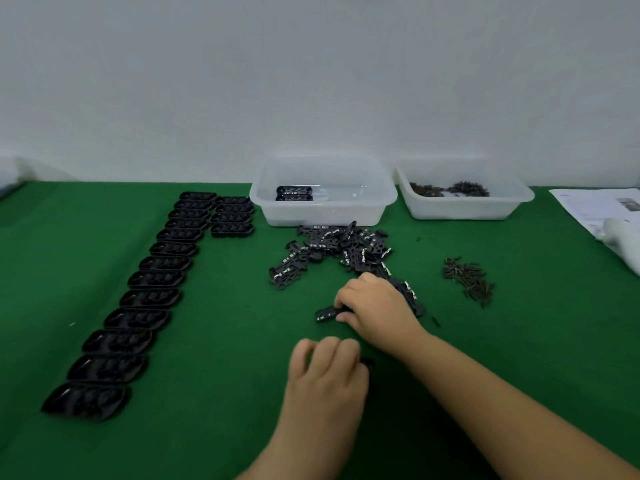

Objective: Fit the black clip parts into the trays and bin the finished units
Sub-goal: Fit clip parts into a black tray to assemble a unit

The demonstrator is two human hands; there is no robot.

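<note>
Head camera looks down on a green table (225,341) set against a pale wall (311,64). Down its left side runs a long row of black trays (145,296), with a shorter row of four beside its far end. At the back stand two clear plastic bins: the left bin (323,199) holds two finished units (294,193), and the right bin (464,199) holds a scatter of small dark bits. Papers (595,206) lie at the far right edge. Just in front of the left bin sprawls a pile of black clip parts (339,247), and well to its right sits a smaller heap of dark pins (467,278). The right hand (374,306) reaches to the near edge of the pile and pinches one clip part (327,313) between its curled fingers and thumb. The left hand (325,368) rests nearer the body with fingers curled; something small and black (367,362) shows at its fingertips, possibly gripped, though I cannot tell.
</note>
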